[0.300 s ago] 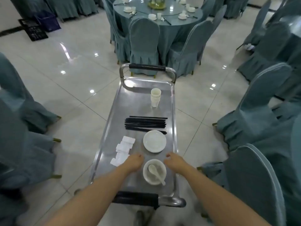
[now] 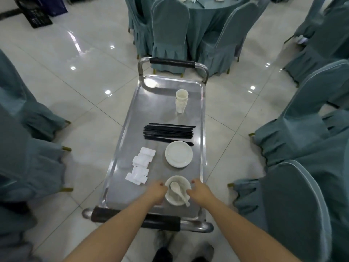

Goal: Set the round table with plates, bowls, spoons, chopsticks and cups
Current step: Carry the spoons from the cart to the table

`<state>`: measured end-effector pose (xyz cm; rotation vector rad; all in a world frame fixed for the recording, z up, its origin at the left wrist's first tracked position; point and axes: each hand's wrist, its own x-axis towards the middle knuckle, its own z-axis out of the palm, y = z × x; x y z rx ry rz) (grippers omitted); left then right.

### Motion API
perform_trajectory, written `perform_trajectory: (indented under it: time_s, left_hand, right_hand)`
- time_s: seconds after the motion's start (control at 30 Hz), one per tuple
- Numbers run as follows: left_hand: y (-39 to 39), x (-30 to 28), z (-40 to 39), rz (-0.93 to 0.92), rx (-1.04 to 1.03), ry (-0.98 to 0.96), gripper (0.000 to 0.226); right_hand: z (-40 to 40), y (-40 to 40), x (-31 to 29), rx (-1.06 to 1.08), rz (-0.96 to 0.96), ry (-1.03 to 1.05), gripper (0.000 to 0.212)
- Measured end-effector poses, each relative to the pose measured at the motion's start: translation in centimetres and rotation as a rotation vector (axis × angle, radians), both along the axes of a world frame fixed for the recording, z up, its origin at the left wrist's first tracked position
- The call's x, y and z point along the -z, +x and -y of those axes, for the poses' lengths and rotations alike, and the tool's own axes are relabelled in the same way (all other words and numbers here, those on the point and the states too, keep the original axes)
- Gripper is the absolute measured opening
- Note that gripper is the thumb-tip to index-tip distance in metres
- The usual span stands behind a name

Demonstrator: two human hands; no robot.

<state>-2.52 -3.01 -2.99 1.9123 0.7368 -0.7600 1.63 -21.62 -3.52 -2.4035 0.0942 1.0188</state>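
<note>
At the near end of a steel cart (image 2: 132,118), a left hand (image 2: 155,192) and right hand (image 2: 200,192) cup a stack of bowls (image 2: 177,200), fingers curled round its sides; the loose spoon (image 2: 179,191) on top could slide off if tilted.

Hands (image 2: 177,192) now against bowl (image 2: 177,191)

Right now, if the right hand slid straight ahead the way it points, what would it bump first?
Probably the white plates, just beyond the bowl that the right hand is touching; its fingers point up the cart. Depth is unclear.
</note>
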Motion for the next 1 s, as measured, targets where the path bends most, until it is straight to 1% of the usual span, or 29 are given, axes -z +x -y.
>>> perform_trajectory:
  time_s: [0.03,0.1,0.2,0.3,0.37,0.5,0.67,0.73,0.8,0.9,1.0]
  left_hand:
    - [-0.2,0.3,0.1,0.013,-0.020,0.010,0.023]
    - [-0.3,0.7,0.2,0.036,-0.033,0.033,0.021]
    - [-0.5,1.2,0.3,0.052,-0.053,-0.008,0.015]
    - [-0.7,1.4,0.3,0.028,-0.091,-0.019,0.015]
    - [-0.7,1.7,0.0,0.019,-0.128,-0.012,0.017]
    - [-0.7,1.8,-0.5,0.003,-0.106,0.018,0.005]
    - [-1.5,2.5,-1.2,0.003,-0.128,-0.044,0.024]
    - [-1.5,2.5,-1.3,0.012,-0.101,-0.032,0.029]
    - [-1.2,2.2,-1.4,0.023,-0.037,0.027,0.031]
    - [-0.7,0.9,-1.4,0.094,0.018,0.154,0.031]
    - [0.5,-0.8,-0.5,0.149,0.044,0.231,0.020]
  right_hand:
    - [-0.1,-0.2,0.2,-0.029,0.066,-0.014,0.041]
    - [-0.4,-0.4,0.3,-0.154,0.214,-0.098,0.034]
    - [-1.2,-1.0,0.8,-0.399,0.311,-0.245,0.041]
    - [-2.2,-1.6,1.7,-0.505,0.356,-0.357,0.051]
    - [-2.9,-1.9,2.4,-0.521,0.348,-0.419,0.053]
    - [-3.7,-2.2,2.9,-0.565,0.339,-0.524,0.038]
    - [-4.1,-2.3,3.1,-0.560,0.353,-0.543,0.032]
    - [-4.0,-2.2,3.1,-0.546,0.344,-0.544,0.031]
    - [-3.8,-2.0,2.8,-0.530,0.331,-0.547,0.028]
    - [-3.1,-1.7,1.6,-0.485,0.316,-0.530,0.023]
    - [-2.2,-1.1,-0.5,-0.380,0.304,-0.481,0.019]
